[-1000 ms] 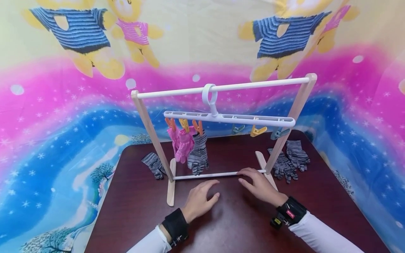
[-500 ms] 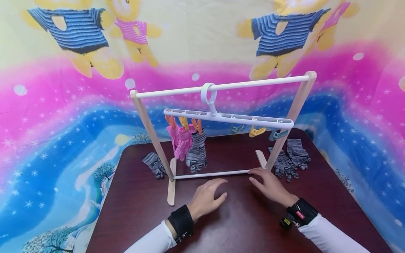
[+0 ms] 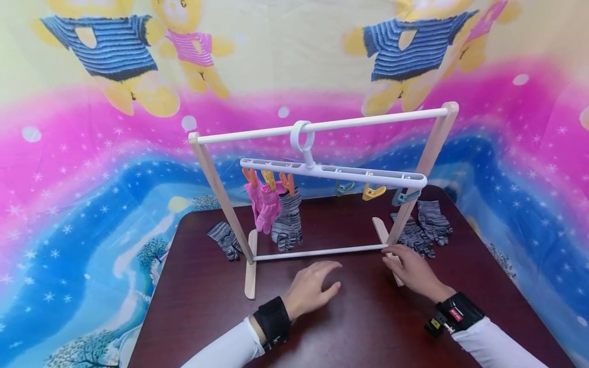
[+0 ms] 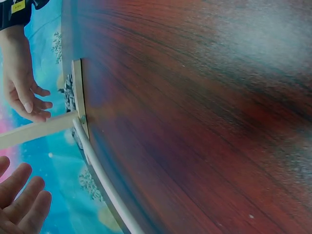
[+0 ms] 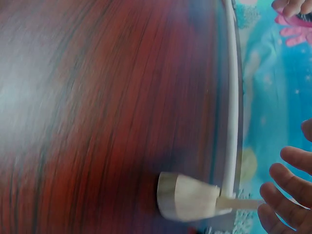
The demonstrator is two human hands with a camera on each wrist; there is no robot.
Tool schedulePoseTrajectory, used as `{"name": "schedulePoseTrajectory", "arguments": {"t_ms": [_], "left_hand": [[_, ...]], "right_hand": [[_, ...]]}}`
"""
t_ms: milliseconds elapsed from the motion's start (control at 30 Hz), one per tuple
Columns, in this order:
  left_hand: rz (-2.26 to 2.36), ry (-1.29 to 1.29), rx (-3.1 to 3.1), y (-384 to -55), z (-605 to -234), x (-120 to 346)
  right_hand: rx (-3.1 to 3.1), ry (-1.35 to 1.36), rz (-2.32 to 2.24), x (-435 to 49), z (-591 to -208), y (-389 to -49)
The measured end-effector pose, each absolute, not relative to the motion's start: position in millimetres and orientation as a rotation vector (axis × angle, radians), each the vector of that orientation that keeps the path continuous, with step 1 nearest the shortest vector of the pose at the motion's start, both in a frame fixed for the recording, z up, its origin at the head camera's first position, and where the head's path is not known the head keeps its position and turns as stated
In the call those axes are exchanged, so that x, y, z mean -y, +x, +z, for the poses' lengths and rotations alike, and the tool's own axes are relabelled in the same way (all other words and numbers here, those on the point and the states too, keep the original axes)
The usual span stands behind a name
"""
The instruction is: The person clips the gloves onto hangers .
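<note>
My left hand (image 3: 312,289), fingers relaxed, hovers over the table in front of the rack and holds nothing. My right hand (image 3: 416,272) is at the rack's right foot, near the grey striped gloves (image 3: 434,222) lying beyond the post; its fingers are spread and nothing is in them. From the wooden rack (image 3: 322,125) hangs a white clip hanger (image 3: 349,174). On its left half, clothespins (image 3: 269,180) hold small pink gloves (image 3: 267,207) and one grey striped glove (image 3: 287,222). Clips (image 3: 374,191) on the right half carry nothing.
Another grey striped glove (image 3: 224,240) lies by the rack's left post (image 3: 223,199). A white lower bar (image 3: 317,252) joins the rack's feet, crossing in front of the hanging gloves. The dark wooden table (image 3: 202,317) meets a printed cloth backdrop (image 3: 92,204) behind.
My right hand has moved right, from the lower bar's middle to its right end, over the rack's right foot. My left hand has drifted slightly right. The hanging gloves stay on the hanger.
</note>
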State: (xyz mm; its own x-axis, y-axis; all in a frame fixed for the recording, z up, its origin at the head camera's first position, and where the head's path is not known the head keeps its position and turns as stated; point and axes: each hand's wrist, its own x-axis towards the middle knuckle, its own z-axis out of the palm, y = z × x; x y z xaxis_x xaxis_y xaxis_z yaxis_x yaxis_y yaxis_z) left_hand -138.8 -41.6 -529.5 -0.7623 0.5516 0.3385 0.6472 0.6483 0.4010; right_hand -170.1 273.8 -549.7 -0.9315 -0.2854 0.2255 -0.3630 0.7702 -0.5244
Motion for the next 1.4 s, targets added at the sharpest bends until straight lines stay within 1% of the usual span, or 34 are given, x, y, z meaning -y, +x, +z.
{"name": "schedulePoseTrajectory", "arguments": {"t_ms": [467,767,933,1167,1400], "left_hand": [[-0.646,-1.125,2.647,-142.0,-522.3,12.4],[-0.505,-1.220,2.688,-142.0,-530.7,-1.1],[-0.466,-1.231,2.689,-142.4,-529.5,-7.2],[-0.398,-1.329,2.654,-141.8,-523.5,-16.6],[-0.388,-1.378,2.660,-139.3,-522.4,-24.9]], "right_hand": [[2.947,0.361,0.757,-312.5,-554.6,-179.2],[2.941,0.328,0.746,-335.3,-566.2,-188.7],[2.958,0.252,0.750,-351.2,-568.9,-197.5],[2.952,0.126,0.704,-369.9,-571.4,-211.9],[2.911,0.137,0.691,-377.9,-565.9,-227.5]]}}
